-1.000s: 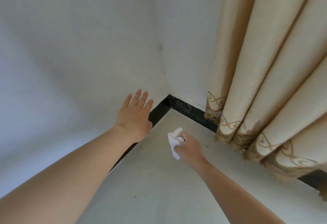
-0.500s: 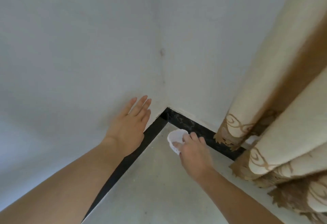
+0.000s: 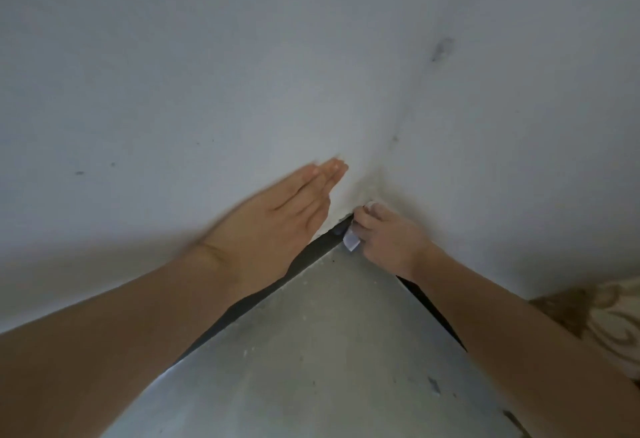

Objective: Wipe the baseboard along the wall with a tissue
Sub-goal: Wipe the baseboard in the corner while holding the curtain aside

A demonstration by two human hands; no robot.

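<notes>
1. tissue (image 3: 351, 241) is sitting at the corner, right hand (image 3: 389, 235) pinching it against the black baseboard (image 3: 304, 259).
2. left hand (image 3: 277, 217), fingers straight and together, is leaning on the wall (image 3: 166, 91).
3. wiping is seemingly just starting; the 2 baseboard runs are waiting.

tissue (image 3: 350, 242): mostly hidden in right hand (image 3: 391, 240) | baseboard (image 3: 313, 254): partly behind right arm (image 3: 491, 320) | curtain (image 3: 616, 320): cut off, right edge
</notes>
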